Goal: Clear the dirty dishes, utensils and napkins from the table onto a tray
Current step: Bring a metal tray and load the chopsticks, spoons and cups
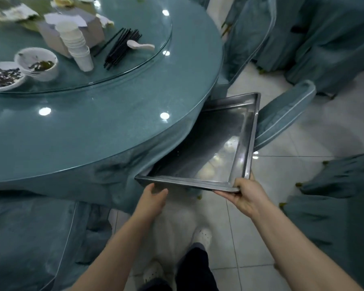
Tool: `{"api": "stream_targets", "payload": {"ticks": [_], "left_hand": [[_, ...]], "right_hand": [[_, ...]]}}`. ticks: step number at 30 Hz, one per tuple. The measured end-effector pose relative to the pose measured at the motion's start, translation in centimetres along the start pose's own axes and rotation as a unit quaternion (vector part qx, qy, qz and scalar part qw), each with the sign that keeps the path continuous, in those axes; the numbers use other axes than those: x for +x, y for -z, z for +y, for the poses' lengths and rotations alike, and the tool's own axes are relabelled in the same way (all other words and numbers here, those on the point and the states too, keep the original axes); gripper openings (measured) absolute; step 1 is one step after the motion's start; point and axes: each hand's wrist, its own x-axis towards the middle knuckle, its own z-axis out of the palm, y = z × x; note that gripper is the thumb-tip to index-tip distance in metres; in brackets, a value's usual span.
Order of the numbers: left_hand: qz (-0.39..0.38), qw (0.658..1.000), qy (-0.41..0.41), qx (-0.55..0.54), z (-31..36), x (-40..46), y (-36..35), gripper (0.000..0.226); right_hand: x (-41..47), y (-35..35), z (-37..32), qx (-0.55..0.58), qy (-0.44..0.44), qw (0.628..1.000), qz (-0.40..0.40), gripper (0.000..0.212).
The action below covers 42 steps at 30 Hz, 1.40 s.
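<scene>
Two hands on a steel tray (219, 141) held off the table's (114, 127) near-right edge, partly tucked under the tablecloth overhang. Right hand (245, 193) grips tray's near-right corner, thumb on the rim, fingers underneath. Left hand (152, 198) at tray's near-left edge, fingers relaxed and spread, touching or just under the rim, can't tell which. Tray holds nothing. On the glass turntable (151, 66), far-left of table: stacked paper cups (78, 44), black chopsticks (122, 47) bundle, white spoon (140, 45) beside them, dirty bowl (38, 63), dirty plate (3, 77) touching bowl, crumpled napkins (11, 14) at far edge. Covered chairs (282, 116) around.
</scene>
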Motion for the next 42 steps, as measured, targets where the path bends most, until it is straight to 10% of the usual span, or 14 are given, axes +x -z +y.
{"api": "stream_targets", "payload": {"ticks": [7, 16, 30, 42], "left_hand": [[-0.089, 0.953, 0.116, -0.267, 1.8, -1.1, -3.3, 0.024], [-0.054, 0.923, 0.120, -0.362, -0.1, -5.6, -9.6, 0.014], [0.004, 0.941, -0.025, -0.338, 3.1, -12.8, -14.2, 0.006], [0.098, 0.934, -0.097, -0.329, 6.3, -8.2, -6.7, 0.018]], "right_hand": [[-6.3, 1.9, -1.7, -0.059, 0.046, 0.997, -0.013, 0.087], [-12.0, 6.5, -4.8, -0.195, 0.071, 0.978, -0.008, 0.083], [-16.0, 15.2, -7.6, -0.248, 0.253, 0.935, -0.024, 0.052], [-10.5, 7.5, -6.8, -0.212, 0.230, 0.942, -0.120, 0.053]]}}
